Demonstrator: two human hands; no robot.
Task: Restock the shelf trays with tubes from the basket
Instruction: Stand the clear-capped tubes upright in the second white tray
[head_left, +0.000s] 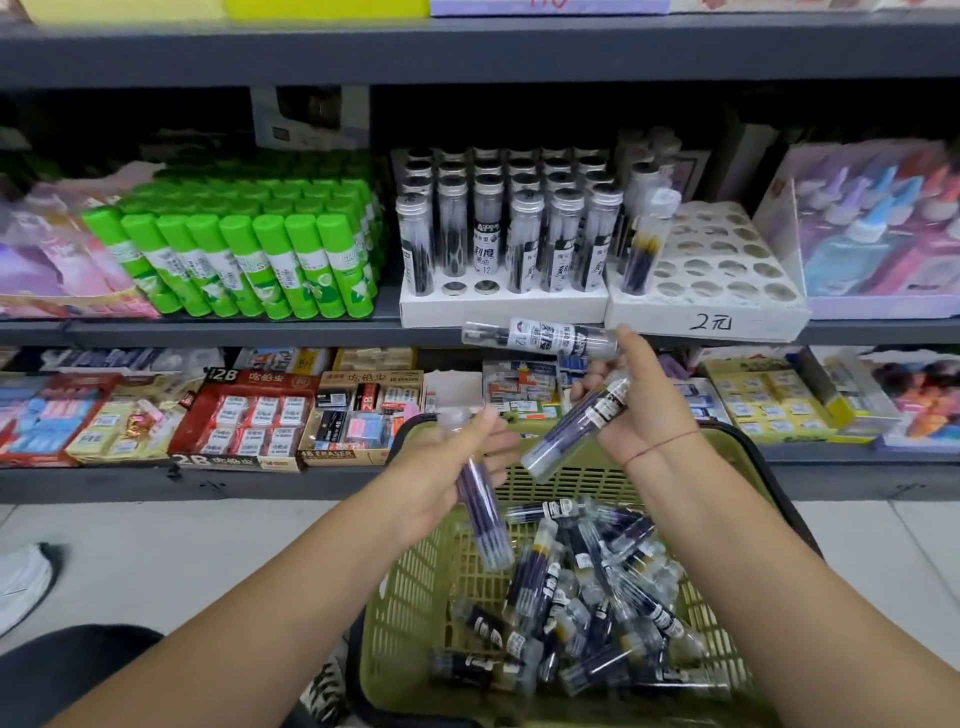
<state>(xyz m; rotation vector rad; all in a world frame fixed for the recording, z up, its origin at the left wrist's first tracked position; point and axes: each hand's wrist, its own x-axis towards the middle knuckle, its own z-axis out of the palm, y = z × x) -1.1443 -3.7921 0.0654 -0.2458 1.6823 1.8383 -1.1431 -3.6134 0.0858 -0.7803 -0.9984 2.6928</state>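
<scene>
A green plastic basket (415, 613) in front of me holds several clear tubes (582, 597) of dark refills. My left hand (447, 467) grips one tube (480, 514) that points down over the basket. My right hand (641, 400) holds two tubes: one (540, 335) lies level at my fingertips just below the trays, another (571, 431) slants down across my palm. On the shelf, the left white tray (498, 306) is nearly full of upright tubes, with two front holes open. The right white tray (727, 301) holds very few tubes at its left side.
Green glue sticks (249, 260) stand left of the trays and a box of coloured bottles (883, 228) stands to the right. Eraser boxes (249, 415) fill the shelf below. A white shoe (21, 582) rests on the floor at the left.
</scene>
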